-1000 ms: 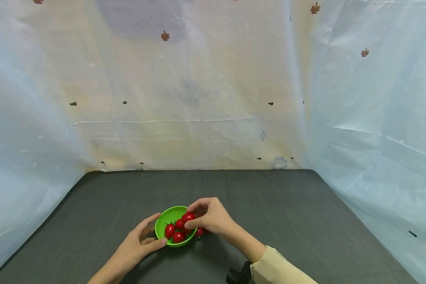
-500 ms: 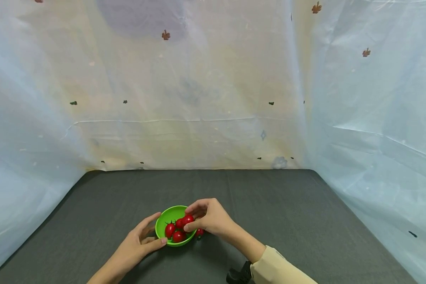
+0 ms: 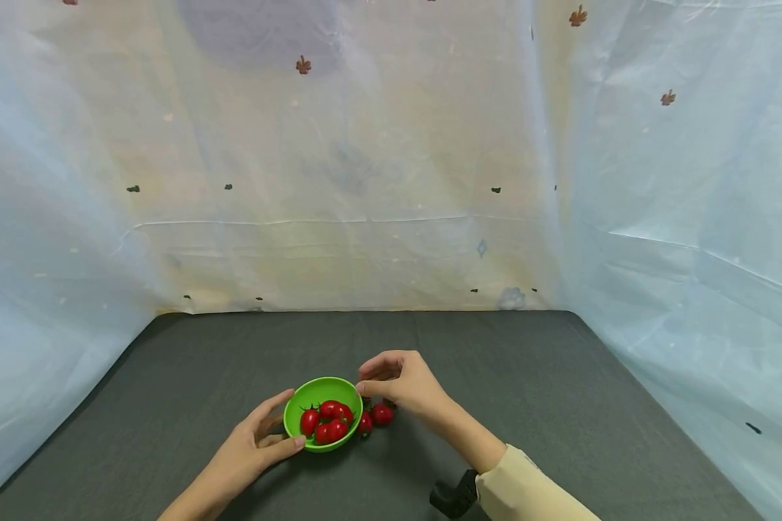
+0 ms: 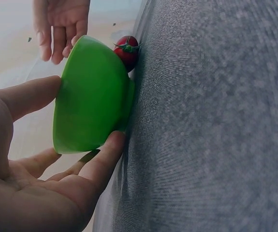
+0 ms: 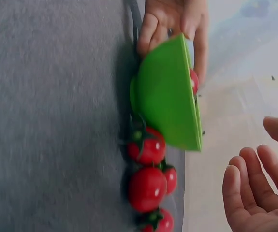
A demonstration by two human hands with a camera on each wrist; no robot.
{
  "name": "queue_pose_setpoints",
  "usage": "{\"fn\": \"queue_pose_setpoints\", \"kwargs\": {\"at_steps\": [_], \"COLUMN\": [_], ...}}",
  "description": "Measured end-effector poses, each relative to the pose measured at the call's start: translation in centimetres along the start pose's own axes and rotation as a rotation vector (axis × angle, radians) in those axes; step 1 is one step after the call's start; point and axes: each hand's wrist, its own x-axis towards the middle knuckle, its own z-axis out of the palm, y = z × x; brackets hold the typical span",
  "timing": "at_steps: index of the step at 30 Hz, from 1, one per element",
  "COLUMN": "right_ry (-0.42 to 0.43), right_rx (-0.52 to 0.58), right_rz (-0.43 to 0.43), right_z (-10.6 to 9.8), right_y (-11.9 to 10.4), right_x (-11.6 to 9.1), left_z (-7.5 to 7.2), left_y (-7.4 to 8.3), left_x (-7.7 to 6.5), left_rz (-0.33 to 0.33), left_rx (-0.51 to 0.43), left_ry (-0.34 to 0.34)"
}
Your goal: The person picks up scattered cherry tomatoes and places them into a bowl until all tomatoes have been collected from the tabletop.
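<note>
A green bowl point(image 3: 308, 396) stands on the dark cloth with several small red tomatoes point(image 3: 337, 430) inside. My left hand point(image 3: 255, 443) holds it from the left, thumb at the near rim and fingers round the side. Beyond the bowl's right rim hovers my right hand point(image 3: 404, 381), its fingers loosely bent and nothing in them, as the right wrist view shows. Below that hand, several more tomatoes point(image 5: 147, 189) lie on the cloth in a row. The closest tomato point(image 5: 147, 146), with a green stem, sits right against the bowl's outer wall.
Grey cloth point(image 3: 528, 405) covers the table. Pale translucent sheeting point(image 3: 378, 260) with small leaf prints closes off the back and both sides. A black device point(image 3: 455, 495) is worn at my right wrist, beside the cream sleeve point(image 3: 528, 486).
My right hand has let go of tomatoes in the bowl and moved up and right, off the rim. More tomatoes now show in and beside the bowl. My left hand stays put.
</note>
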Motion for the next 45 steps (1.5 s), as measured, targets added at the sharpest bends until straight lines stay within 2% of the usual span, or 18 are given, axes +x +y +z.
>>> {"fn": "queue_pose_setpoints", "kwargs": {"at_steps": [8,16,21,32,38,45], "right_ry": [0.066,0.048,0.031,0.022,0.001,-0.015], "right_rx": [-0.074,-0.114,-0.146,-0.161,-0.152,-0.152], "right_rz": [0.047,-0.002,-0.002,0.004,0.013,0.028], "right_z": [-2.0,-3.5,-4.3,-4.6,-4.3,-4.6], "right_y": [1.0,2.4,3.1,3.6,2.3,4.5], "right_x": [0.1,0.5,0.7,0.2,-0.7,0.0], "left_z": [-0.2,-0.3,-0.3,-0.2,-0.3,-0.3], "left_y": [-0.1,-0.3,-0.4,-0.4,-0.6,-0.6], "left_x": [0.0,0.1,0.2,0.2,0.2,0.2], "left_rz": [-0.005,0.004,0.005,-0.018,-0.015,-0.01], "left_rx": [-0.003,0.004,-0.005,-0.006,-0.005,-0.011], "left_ry": [-0.002,-0.015,-0.022,-0.008,-0.015,-0.018]}}
